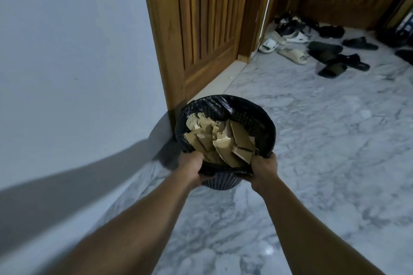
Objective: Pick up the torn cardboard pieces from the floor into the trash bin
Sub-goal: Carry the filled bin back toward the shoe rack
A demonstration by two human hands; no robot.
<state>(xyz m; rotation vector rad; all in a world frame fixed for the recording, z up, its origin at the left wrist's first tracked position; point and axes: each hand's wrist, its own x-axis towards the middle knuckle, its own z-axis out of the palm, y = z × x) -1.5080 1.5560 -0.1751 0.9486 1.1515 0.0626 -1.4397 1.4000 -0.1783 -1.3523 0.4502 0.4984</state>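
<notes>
A dark mesh trash bin (263,125) lined with a black plastic bag is held up above the marble floor, tilted toward me. Several torn brown cardboard pieces (220,138) fill its inside. My left hand (193,168) grips the near rim on the left side. My right hand (263,171) grips the near rim on the right. No cardboard shows on the floor in view.
A white wall (73,62) runs along the left, meeting a wooden door frame (163,56) just behind the bin. Several sandals and slippers (321,49) lie scattered at the far right by another wooden door. Grey-white marble floor (324,140) spreads to the right.
</notes>
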